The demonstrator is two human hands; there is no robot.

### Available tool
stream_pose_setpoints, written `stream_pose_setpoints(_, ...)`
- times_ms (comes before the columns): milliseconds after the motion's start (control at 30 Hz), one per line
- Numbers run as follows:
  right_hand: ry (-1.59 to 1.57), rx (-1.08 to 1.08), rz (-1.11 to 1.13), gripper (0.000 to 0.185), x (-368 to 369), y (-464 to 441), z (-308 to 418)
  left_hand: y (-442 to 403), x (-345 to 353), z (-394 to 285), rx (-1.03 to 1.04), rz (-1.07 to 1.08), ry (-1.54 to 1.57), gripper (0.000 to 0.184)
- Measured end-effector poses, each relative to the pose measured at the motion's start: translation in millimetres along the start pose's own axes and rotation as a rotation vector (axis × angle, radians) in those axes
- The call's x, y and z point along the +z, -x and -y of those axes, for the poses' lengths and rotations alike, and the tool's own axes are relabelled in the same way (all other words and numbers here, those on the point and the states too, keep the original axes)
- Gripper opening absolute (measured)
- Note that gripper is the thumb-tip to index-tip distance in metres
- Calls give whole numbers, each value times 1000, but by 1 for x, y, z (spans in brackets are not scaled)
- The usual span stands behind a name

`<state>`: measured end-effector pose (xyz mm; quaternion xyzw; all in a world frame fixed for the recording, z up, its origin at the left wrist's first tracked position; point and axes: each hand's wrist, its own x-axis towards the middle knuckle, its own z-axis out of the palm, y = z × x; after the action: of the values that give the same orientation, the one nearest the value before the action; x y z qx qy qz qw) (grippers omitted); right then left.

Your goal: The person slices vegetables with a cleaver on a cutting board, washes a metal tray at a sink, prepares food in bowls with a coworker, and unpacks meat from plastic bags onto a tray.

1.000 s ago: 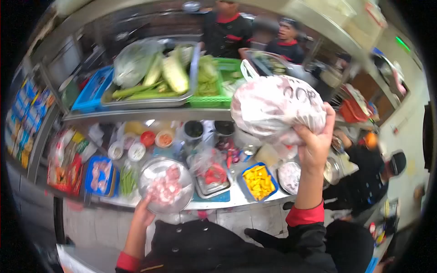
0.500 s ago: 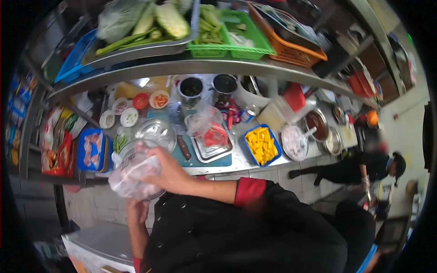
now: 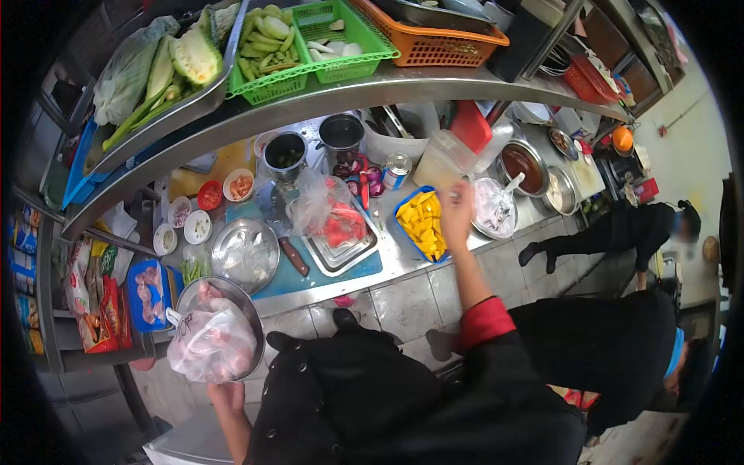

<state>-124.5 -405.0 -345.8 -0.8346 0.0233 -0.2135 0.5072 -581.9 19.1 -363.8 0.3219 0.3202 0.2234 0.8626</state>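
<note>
My left hand (image 3: pixel 226 397) grips the near rim of a round metal bowl (image 3: pixel 254 314), its fingers partly hidden beneath it. Pieces of raw meat and a knotted clear plastic bag of meat (image 3: pixel 213 341) with dark writing lie in the bowl. Over the counter, my right hand (image 3: pixel 456 208) is between the blue container of yellow chunks (image 3: pixel 422 225) and a bowl covered by a white plastic bag (image 3: pixel 494 208). Its fingers are partly blurred, and whether they hold anything is not clear.
A knife (image 3: pixel 294 256) rests on a blue-green board (image 3: pixel 360 267) beside a steel tray of bagged red meat (image 3: pixel 341 232). The metal shelf (image 3: pixel 310 97) above carries vegetable baskets. Two other people, one bending (image 3: pixel 612 341) and another (image 3: pixel 643 232), are at the right.
The meat bag has gone from my right hand into the bowl held by my left hand. My right hand has moved right, over the counter. The view has shifted.
</note>
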Motion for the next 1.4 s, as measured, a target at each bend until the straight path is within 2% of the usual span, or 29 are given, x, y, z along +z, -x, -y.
stream_pose_setpoints(33, 39, 62, -91, 46, -26, -24, -59, -1, 1, -1, -4, 4, -8, 49)
stream_pose_setpoints(67, 324, 1, -138, 59, -55, -47, -117, -2, 4, -3, 8, 32, -19, 49)
stream_pose_setpoints(133, 559, 53, -64, 72, -101, -74, -149, -4, 4, -6, 13, 25, -24, 49)
stream_pose_setpoints(167, 587, 84, -34, 82, -115, -92, -188, 0, 13, -9, 12, 27, -42, 49)
stream_pose_setpoints(233, 661, 137, 43, 98, -131, -103, -189, 6, 38, -14, 20, 45, -36, 45)
stream_pose_setpoints(367, 646, 168, 188, 110, -119, -96, -214, 14, 53, -23, 9, 54, -11, 42)
stream_pose_setpoints(433, 970, 345, 198, 115, -106, -79, -175, 20, 64, -22, 22, 22, -17, 40)
stream_pose_setpoints(500, 930, 293, 136, 109, -103, -79, -199, 24, 69, -20, 20, 14, -20, 40)
stream_pose_setpoints(567, 790, 287, 225, 100, -103, -82, -207, 26, 73, -18, 4, 2, -4, 40)
stream_pose_setpoints(600, 685, 254, 225, 72, -103, -81, -219, 26, 71, -15, 15, 4, 2, 41)
stream_pose_setpoints(633, 686, 249, 227, 72, -105, -85, -230, 25, 67, -13, 17, 2, 7, 41)
stream_pose_setpoints(733, 501, 184, 68, 28, -123, -99, -229, 25, 60, -7, -13, 13, 22, 42)
stream_pose_setpoints(767, 508, 181, 63, 28, -131, -104, -220, 25, 61, -5, -19, 21, 33, 42)
stream_pose_setpoints(867, 83, 322, 126, 20, -152, -116, -174, 18, 62, 2, -38, 12, 75, 45)
stream_pose_setpoints(900, 93, 316, 122, 20, -157, -120, -172, 15, 62, 4, -40, -12, 98, 49)
stream_pose_setpoints(967, -180, 307, 118, 17, -164, -124, -164, 9, 64, 6, -52, -4, 95, 48)
stream_pose_setpoints(1100, -328, 298, 75, 19, -196, -128, -118, 1, 75, 12, -56, 24, 92, 48)
stream_pose_setpoints(1233, -805, 307, 48, 22, -225, -137, -58, -5, 78, 19, -69, 57, 132, 49)
stream_pose_setpoints(1400, -850, 218, 103, 23, -249, -162, 24, -15, 62, 29, -65, 134, 99, 47)
